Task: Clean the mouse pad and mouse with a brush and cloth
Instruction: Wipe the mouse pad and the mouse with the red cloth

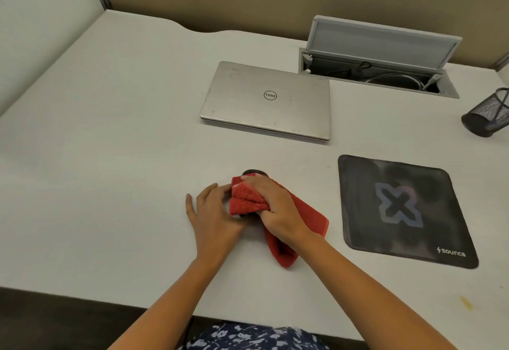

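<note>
we work at a white desk [110, 134] with both bare hands near its front centre. our right hand [278, 209] is curled closed over a bunched fold of the red cloth [308, 220], pressing it down onto the mouse [251, 171]. only a small dark arc of the mouse shows beyond the cloth at the far side of the hand; the rest of it is covered. the loose end of the cloth trails toward us and to the right, lying flat on the desk under the right wrist.

our left hand [212, 211] rests on the desk just left of the cloth. its little finger is spread out to the left, and its other fingertips touch the left edge of the cloth bundle. whether they grip the mouse underneath cannot be told, as the cloth hides the contact.

the mouse pad [405, 209] lies flat to the right, apart from the cloth and both hands. it is black, with a pale x-shaped mark in the middle and a white logo in its near right corner.

beyond the hands sits 1 closed silver laptop [265, 100], lid logo up. behind it to the right, a cable box [380, 74] set into the desk stands with its lid raised, cables visible inside. a black mesh pen holder [490, 114] is at the right edge. no brush is in view.
</note>
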`<state>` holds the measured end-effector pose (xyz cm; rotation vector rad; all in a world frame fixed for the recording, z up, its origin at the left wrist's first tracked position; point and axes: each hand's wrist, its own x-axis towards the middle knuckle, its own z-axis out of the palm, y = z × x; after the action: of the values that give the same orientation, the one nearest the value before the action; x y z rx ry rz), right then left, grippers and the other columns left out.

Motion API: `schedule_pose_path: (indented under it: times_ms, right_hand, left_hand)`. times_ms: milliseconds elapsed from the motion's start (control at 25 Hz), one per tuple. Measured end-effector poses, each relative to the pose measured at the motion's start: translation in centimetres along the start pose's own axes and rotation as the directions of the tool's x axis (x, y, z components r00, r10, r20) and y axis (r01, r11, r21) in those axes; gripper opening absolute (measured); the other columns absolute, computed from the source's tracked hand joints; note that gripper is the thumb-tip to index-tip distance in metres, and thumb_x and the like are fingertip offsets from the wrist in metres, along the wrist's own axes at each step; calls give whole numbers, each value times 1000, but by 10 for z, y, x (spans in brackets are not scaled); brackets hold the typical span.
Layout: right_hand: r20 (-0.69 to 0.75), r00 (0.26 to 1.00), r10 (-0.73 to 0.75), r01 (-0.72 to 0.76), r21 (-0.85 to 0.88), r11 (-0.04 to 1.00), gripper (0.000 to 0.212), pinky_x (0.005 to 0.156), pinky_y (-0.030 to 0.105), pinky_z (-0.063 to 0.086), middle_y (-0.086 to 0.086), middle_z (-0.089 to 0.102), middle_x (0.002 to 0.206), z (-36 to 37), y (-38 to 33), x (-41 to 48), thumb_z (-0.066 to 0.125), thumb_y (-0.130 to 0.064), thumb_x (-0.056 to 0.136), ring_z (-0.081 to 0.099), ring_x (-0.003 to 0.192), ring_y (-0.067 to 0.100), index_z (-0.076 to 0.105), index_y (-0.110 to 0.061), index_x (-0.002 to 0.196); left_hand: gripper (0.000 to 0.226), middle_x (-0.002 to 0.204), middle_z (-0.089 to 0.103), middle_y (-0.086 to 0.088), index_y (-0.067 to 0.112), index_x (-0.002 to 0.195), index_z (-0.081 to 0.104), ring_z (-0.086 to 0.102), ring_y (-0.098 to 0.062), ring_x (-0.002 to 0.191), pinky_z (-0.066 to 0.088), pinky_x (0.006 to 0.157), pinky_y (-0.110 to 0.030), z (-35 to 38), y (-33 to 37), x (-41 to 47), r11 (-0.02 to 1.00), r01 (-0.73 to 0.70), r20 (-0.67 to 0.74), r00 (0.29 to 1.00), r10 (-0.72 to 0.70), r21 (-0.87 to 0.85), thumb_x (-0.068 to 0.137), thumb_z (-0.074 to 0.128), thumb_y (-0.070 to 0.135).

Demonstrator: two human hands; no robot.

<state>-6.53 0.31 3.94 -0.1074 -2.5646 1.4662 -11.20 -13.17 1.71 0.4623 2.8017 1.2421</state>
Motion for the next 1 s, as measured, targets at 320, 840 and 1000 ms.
schedule_pose_path:
  times_ms: [320, 840, 1000]
  right_hand:
    - [-126, 944, 304, -175, 590, 788, 25, 75, 19, 50, -8, 73, 92, -20, -19, -6, 51, -6, 92, 67, 87, 5, 68, -24, 98]
    - [-141, 957, 254, -248, 63, 967, 9, 75, 36, 50, 2, 66, 81, 2, -8, 29, 52, -5, 84, 61, 78, 19, 58, -11, 87]
    - [-118, 979, 164, -155, 82, 985, 14, 76, 50, 45, 14, 62, 80, 9, -12, 18, 50, -5, 73, 56, 79, 30, 56, 1, 83]
  left_hand:
    - [60, 115, 53, 24, 37, 112, 54, 28, -4, 136, -13, 117, -39, -1, 1, -2, 999, -32, 19, 999, 33, -39, 61, 67, 67]
    - [56, 106, 51, 28, 34, 104, 56, 34, -2, 136, -9, 118, -43, 0, 5, -5, 1000, -27, -34, 999, 27, -15, 63, 63, 71]
    - [44, 105, 49, 27, 31, 101, 58, 35, -4, 137, -8, 117, -45, 1, 9, -5, 1000, 3, -30, 1000, -2, 25, 65, 67, 56]
